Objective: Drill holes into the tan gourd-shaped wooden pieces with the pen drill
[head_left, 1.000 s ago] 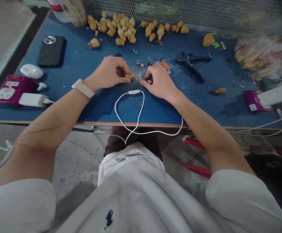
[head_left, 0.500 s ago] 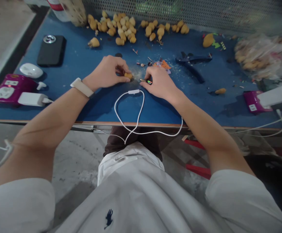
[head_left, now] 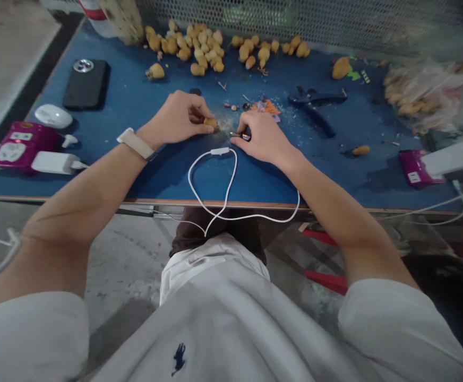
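My left hand [head_left: 174,119] is shut on a small ochre bottle gourd [head_left: 211,123], pinching it between thumb and fingers just above the blue tabletop. My right hand [head_left: 264,139] grips a slim, dark electric engraving pen [head_left: 241,136] close to the gourd, with the tip and gourd a little apart. A thin white cable [head_left: 211,180] loops on the table below my hands, and its far end passes under my right hand. Fine shavings [head_left: 225,124] lie around the gourd. A heap of similar small gourds [head_left: 183,48] sits beyond my hands.
Black pliers [head_left: 315,106] and orange scraps [head_left: 267,107] lie to the right. A phone [head_left: 86,84], a white case [head_left: 53,116] and a magenta power socket [head_left: 18,146] are on the left. A plastic bag of gourds [head_left: 426,90] is at the far right, with wire mesh [head_left: 295,16] behind the table.
My right hand has shifted slightly on the engraving pen, and its tip now sits a little lower. My left hand still holds the gourd in about the same place.
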{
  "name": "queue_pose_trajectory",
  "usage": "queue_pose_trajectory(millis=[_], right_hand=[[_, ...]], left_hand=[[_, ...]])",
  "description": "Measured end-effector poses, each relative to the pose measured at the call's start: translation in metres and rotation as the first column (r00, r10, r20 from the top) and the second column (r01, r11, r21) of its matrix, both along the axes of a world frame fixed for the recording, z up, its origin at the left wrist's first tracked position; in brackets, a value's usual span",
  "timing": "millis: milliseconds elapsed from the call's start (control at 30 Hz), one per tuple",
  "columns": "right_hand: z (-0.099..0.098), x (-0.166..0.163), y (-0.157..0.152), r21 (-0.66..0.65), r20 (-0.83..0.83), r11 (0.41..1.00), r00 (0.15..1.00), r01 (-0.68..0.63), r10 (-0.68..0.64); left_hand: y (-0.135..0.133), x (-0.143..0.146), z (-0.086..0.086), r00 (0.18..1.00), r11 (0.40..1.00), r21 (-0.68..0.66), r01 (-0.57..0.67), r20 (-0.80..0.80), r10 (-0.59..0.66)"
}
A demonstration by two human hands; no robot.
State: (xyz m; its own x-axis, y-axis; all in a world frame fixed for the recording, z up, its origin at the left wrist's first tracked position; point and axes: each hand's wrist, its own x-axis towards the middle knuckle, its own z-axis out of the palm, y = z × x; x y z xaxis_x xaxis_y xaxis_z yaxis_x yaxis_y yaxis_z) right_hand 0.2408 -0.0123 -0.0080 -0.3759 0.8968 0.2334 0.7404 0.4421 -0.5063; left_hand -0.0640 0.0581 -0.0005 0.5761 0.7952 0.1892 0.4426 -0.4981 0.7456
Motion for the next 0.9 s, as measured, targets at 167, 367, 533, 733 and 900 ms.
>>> queue_pose_trajectory(millis=[167,367,533,733,900], right_hand=[[0.0,0.003,0.001,-0.004,-0.004,1.0,1.0,0.019,-0.019],[0.002,0.021,0.009,-0.003,0.014,0.994,0.994,0.107,-0.107],[-0.004,0.042,0.022,0.023,0.012,0.98,0.981,0.196,-0.196],[-0.019,0.038,0.029,0.061,0.143,0.973,0.963,0.223,-0.23],[-0.028,0.029,0.035,0.048,0.206,0.974,0.953,0.219,-0.224]], left_hand=[[0.003,-0.002,-0.003,0.998,0.999,0.041,0.01,-0.069,-0.008],[0.016,-0.013,-0.011,0.987,0.968,0.241,0.065,-0.156,-0.027],[0.016,-0.012,-0.013,0.991,0.946,0.315,0.083,-0.128,-0.044],[0.012,-0.006,-0.01,0.985,0.924,0.373,0.087,-0.172,-0.024],[0.009,0.0,-0.012,0.984,0.918,0.388,0.086,-0.176,-0.018]])
